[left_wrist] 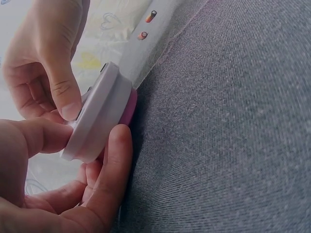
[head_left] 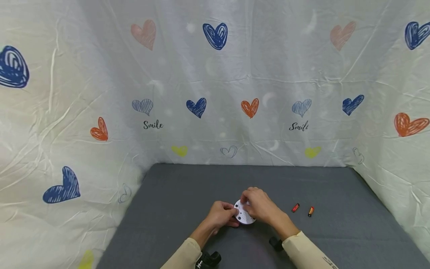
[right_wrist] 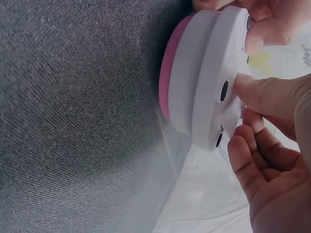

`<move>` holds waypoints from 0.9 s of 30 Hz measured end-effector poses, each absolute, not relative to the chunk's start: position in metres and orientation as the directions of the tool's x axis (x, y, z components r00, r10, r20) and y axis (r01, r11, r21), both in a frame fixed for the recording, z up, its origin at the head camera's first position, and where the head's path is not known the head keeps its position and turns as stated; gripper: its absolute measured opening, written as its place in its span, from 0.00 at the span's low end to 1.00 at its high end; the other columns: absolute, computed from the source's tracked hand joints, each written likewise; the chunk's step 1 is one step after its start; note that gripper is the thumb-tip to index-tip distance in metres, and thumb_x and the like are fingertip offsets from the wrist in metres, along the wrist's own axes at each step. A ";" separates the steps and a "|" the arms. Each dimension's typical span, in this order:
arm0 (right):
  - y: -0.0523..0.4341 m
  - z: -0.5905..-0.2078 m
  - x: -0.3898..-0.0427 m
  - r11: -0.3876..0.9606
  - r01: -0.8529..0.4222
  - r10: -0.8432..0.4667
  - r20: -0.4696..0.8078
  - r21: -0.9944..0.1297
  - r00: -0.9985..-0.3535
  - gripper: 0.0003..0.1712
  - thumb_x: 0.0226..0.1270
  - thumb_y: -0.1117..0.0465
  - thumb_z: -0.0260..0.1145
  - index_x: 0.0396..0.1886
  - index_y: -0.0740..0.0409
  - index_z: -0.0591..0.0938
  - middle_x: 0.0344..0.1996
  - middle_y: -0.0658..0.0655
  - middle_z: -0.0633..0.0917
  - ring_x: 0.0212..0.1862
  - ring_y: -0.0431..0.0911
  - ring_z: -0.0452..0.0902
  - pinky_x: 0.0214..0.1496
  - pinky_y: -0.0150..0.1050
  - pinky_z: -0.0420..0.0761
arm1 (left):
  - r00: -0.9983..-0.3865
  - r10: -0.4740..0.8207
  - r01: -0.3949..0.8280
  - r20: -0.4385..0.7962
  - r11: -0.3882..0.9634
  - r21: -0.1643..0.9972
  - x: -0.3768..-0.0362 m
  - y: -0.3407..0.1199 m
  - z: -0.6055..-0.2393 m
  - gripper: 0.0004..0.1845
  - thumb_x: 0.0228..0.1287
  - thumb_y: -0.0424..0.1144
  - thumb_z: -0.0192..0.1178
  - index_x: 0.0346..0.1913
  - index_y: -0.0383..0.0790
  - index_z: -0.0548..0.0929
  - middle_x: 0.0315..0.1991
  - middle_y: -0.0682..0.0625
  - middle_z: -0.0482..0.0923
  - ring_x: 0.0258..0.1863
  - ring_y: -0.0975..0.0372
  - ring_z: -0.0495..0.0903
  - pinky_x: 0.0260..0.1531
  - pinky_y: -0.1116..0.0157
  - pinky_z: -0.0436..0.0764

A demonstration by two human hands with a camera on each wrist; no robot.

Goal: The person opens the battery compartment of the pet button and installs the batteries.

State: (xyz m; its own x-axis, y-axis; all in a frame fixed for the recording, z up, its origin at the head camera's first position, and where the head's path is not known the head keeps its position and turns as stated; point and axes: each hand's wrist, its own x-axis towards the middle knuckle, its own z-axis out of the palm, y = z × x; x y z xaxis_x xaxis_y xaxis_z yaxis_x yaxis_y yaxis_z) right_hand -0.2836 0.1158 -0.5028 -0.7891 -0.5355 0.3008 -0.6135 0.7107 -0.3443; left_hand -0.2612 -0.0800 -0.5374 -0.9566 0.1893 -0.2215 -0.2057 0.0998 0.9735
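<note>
A round white device (head_left: pixel 244 216) with a pink underside is held just above the grey table (head_left: pixel 188 194), its dotted white face turned up toward me. My left hand (head_left: pixel 231 216) grips its left rim; in the left wrist view the thumb (left_wrist: pixel 41 136) and a finger (left_wrist: pixel 114 165) clamp the device (left_wrist: pixel 99 114). My right hand (head_left: pixel 246 201) curls over the far side. In the right wrist view its thumb (right_wrist: pixel 265 94) presses the white face of the device (right_wrist: pixel 204 82) beside small dark holes, the other fingers curled below.
Two small red-and-black batteries (head_left: pixel 295 207) (head_left: pixel 311 211) lie on the cloth to the right of the hands, and show as batteries (left_wrist: pixel 151 16) (left_wrist: pixel 142 35) in the left wrist view. A white heart-print sheet (head_left: pixel 215 93) walls the table on three sides.
</note>
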 end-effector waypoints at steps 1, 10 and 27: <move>0.116 -0.503 -0.283 0.710 -0.615 -0.536 0.303 -0.343 -0.788 0.09 0.64 0.69 0.79 0.39 0.55 0.88 0.37 0.52 0.86 0.43 0.48 0.82 0.44 0.47 0.87 | -0.956 0.192 -0.208 -0.224 0.099 0.973 -0.261 -0.080 -0.538 0.13 0.73 0.27 0.65 0.55 0.19 0.82 0.41 0.36 0.88 0.31 0.54 0.92 0.32 0.58 0.96; 0.114 -0.503 -0.281 0.716 -0.621 -0.542 0.308 -0.317 -0.782 0.10 0.68 0.68 0.77 0.48 0.57 0.94 0.42 0.53 0.87 0.46 0.50 0.82 0.45 0.48 0.87 | -0.949 0.214 -0.218 -0.230 0.082 0.973 -0.262 -0.082 -0.538 0.13 0.74 0.27 0.64 0.55 0.20 0.83 0.42 0.36 0.87 0.31 0.57 0.92 0.32 0.61 0.96; 0.112 -0.507 -0.284 0.707 -0.616 -0.514 0.346 -0.346 -0.785 0.08 0.71 0.70 0.73 0.43 0.55 0.95 0.40 0.53 0.90 0.44 0.48 0.88 0.44 0.42 0.92 | -0.951 0.215 -0.209 -0.223 0.086 0.974 -0.261 -0.082 -0.538 0.12 0.73 0.28 0.65 0.52 0.21 0.84 0.40 0.36 0.88 0.31 0.56 0.92 0.33 0.59 0.96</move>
